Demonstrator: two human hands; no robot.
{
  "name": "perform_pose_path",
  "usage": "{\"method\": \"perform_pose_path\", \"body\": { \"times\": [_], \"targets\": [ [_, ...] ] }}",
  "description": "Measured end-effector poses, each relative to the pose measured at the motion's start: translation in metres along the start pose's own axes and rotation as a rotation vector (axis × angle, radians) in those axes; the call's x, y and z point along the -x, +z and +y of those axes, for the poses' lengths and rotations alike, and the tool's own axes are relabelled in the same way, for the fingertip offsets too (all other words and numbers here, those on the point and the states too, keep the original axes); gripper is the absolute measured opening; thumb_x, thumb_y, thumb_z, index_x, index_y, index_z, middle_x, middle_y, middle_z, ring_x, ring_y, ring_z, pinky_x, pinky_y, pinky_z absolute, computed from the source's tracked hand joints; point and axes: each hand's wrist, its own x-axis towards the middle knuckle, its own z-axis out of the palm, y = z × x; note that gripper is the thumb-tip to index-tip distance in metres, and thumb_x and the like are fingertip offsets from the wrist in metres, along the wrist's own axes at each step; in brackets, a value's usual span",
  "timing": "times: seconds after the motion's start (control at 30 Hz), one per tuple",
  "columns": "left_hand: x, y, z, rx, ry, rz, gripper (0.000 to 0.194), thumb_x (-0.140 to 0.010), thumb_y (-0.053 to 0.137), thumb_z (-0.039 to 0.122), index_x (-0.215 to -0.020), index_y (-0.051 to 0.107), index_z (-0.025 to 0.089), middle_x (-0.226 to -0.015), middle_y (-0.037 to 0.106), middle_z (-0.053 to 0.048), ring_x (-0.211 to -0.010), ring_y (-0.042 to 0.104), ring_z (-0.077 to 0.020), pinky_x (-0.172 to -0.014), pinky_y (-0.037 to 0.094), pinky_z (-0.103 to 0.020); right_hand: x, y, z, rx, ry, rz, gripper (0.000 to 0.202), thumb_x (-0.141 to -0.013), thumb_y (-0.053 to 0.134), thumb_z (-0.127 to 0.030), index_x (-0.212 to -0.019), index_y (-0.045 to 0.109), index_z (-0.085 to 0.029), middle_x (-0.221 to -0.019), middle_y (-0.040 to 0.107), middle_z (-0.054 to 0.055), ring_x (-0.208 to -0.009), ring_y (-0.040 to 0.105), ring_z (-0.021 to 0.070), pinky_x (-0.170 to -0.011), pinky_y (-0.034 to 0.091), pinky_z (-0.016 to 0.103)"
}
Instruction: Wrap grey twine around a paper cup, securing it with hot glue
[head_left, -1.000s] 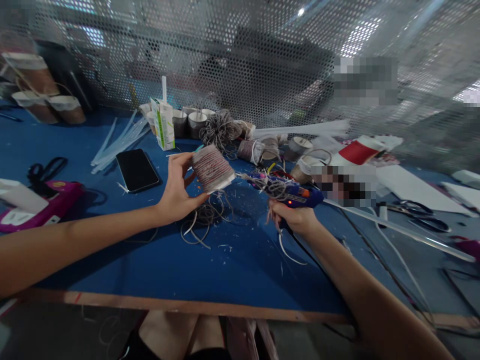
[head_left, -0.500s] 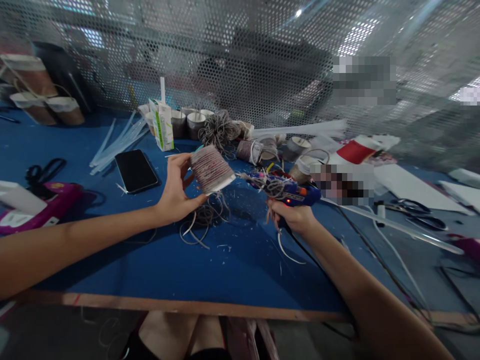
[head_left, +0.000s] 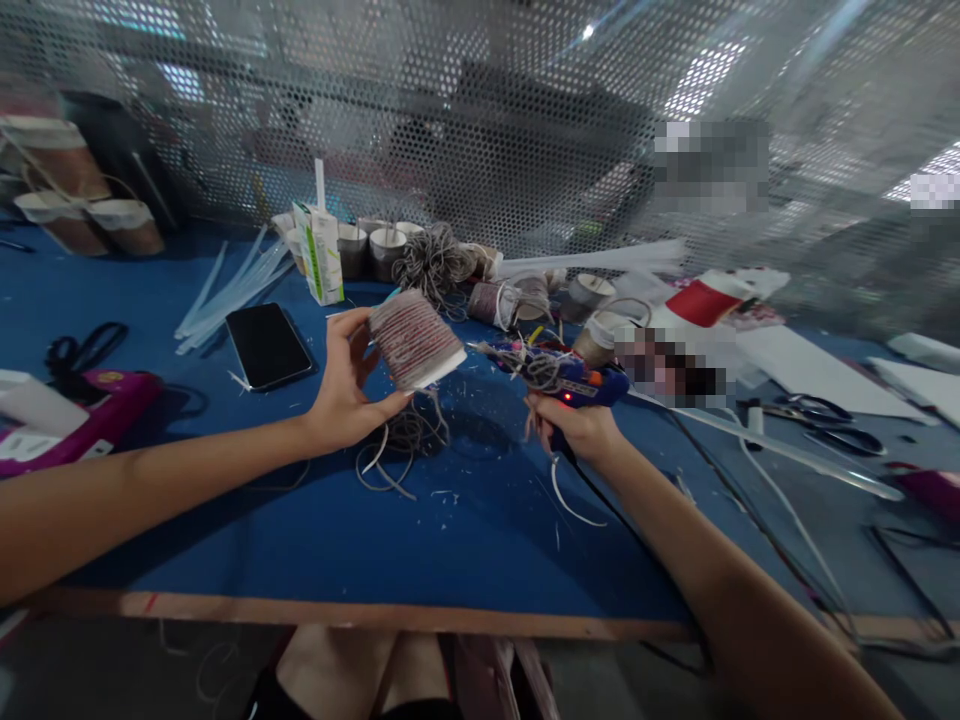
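My left hand grips a small cup wrapped in reddish-grey cord, tilted on its side above the table, its pale rim towards the lower right. My right hand is wrapped round the handle of a blue hot glue gun with a small red light lit. Grey strands of cord cling to the gun's front. Its nozzle points left, at the cup's rim side, with a small gap between them. Beneath the cup lies a loose tangle of grey cord on the blue table.
A black phone, clear glue sticks and a drink carton lie left of centre. Behind stand wrapped cups and a cord bundle. Scissors and a red-banded spool are at right; a perforated metal screen rises behind.
The cup in my left hand has turned slightly and shifted a little left. The glue gun has moved slightly left too, partly with the camera's small shift.
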Motion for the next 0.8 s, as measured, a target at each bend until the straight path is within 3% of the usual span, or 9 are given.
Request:
{"method": "perform_pose_path", "body": {
  "times": [0.07, 0.17, 0.27, 0.37, 0.47, 0.6, 0.63, 0.73, 0.8],
  "targets": [
    [0.000, -0.001, -0.001, 0.000, 0.004, -0.007, 0.077, -0.076, 0.079, 0.045, -0.135, 0.032, 0.035, -0.133, 0.035, -0.008, -0.127, 0.051, -0.0247, -0.097, 0.057, -0.039, -0.005, -0.002, 0.003, 0.084, -0.045, 0.029, 0.040, -0.076, 0.061, -0.050, -0.048, 0.051, -0.023, -0.039, 0.049, 0.000, -0.037, 0.049, 0.0141, -0.043, 0.045, 0.029],
    [0.001, -0.002, -0.002, -0.018, 0.004, -0.020, 0.078, -0.076, 0.078, 0.044, -0.137, 0.032, 0.033, -0.135, 0.034, -0.009, -0.130, 0.048, -0.0253, -0.102, 0.055, -0.041, -0.014, -0.007, 0.007, 0.433, -0.201, 0.070, 0.036, -0.072, 0.068, -0.054, -0.064, 0.052, -0.023, -0.058, 0.056, 0.001, -0.053, 0.055, 0.0173, -0.053, 0.047, 0.031],
    [0.000, -0.004, -0.001, -0.050, 0.001, -0.039, 0.080, -0.076, 0.078, 0.044, -0.139, 0.031, 0.031, -0.137, 0.033, -0.011, -0.132, 0.047, -0.0263, -0.103, 0.055, -0.043, -0.022, -0.015, 0.013, 0.759, -0.262, 0.005, 0.055, -0.057, 0.080, -0.064, -0.075, 0.048, -0.024, -0.081, 0.060, 0.006, -0.073, 0.062, 0.0256, -0.066, 0.052, 0.038],
    [0.000, -0.005, 0.000, -0.068, 0.004, -0.059, 0.082, -0.076, 0.079, 0.043, -0.141, 0.031, 0.032, -0.137, 0.033, -0.011, -0.131, 0.048, -0.0267, -0.103, 0.055, -0.044, -0.026, -0.024, 0.019, 0.793, -0.318, -0.048, 0.078, -0.045, 0.084, -0.073, -0.095, 0.052, -0.022, -0.103, 0.059, 0.013, -0.097, 0.062, 0.0359, -0.085, 0.053, 0.049],
    [-0.001, -0.005, 0.002, -0.082, -0.001, -0.063, 0.083, -0.076, 0.079, 0.043, -0.143, 0.031, 0.033, -0.136, 0.033, -0.010, -0.131, 0.047, -0.0269, -0.104, 0.055, -0.045, -0.027, -0.028, 0.018, 0.645, -0.399, -0.045, 0.096, -0.041, 0.081, -0.079, -0.110, 0.051, -0.019, -0.116, 0.054, 0.017, -0.113, 0.055, 0.0399, -0.100, 0.046, 0.056],
    [-0.003, -0.007, 0.006, -0.119, 0.008, -0.103, 0.085, -0.075, 0.079, 0.041, -0.146, 0.033, 0.032, -0.134, 0.036, -0.010, -0.131, 0.046, -0.0278, -0.104, 0.055, -0.044, -0.017, -0.010, 0.008, 0.181, -0.443, -0.023, 0.064, -0.069, 0.063, -0.081, -0.095, 0.047, -0.024, -0.112, 0.060, 0.013, -0.108, 0.059, 0.0301, -0.101, 0.047, 0.050],
    [-0.003, -0.007, 0.007, -0.128, 0.017, -0.115, 0.085, -0.075, 0.079, 0.041, -0.146, 0.034, 0.032, -0.133, 0.037, -0.010, -0.131, 0.046, -0.0280, -0.104, 0.056, -0.044, -0.012, -0.002, 0.006, 0.031, -0.413, -0.097, 0.058, -0.077, 0.052, -0.082, -0.091, 0.046, -0.025, -0.112, 0.062, 0.012, -0.108, 0.061, 0.0283, -0.099, 0.049, 0.048],
    [-0.004, -0.008, 0.009, -0.158, 0.028, -0.119, 0.086, -0.074, 0.080, 0.044, -0.146, 0.036, 0.030, -0.132, 0.040, -0.011, -0.128, 0.048, -0.0282, -0.101, 0.057, -0.043, 0.002, 0.024, 0.000, -0.295, -0.286, -0.333, 0.064, -0.077, 0.040, -0.089, -0.084, 0.046, -0.025, -0.115, 0.067, 0.011, -0.112, 0.063, 0.0262, -0.098, 0.050, 0.043],
    [-0.004, -0.008, 0.008, -0.176, 0.012, -0.103, 0.086, -0.073, 0.080, 0.047, -0.146, 0.037, 0.030, -0.131, 0.042, -0.011, -0.125, 0.049, -0.0282, -0.097, 0.059, -0.043, 0.009, 0.037, -0.004, -0.385, -0.209, -0.467, 0.068, -0.075, 0.037, -0.092, -0.080, 0.046, -0.025, -0.096, 0.069, 0.009, -0.099, 0.067, 0.0251, -0.092, 0.052, 0.043]
  ]
}}
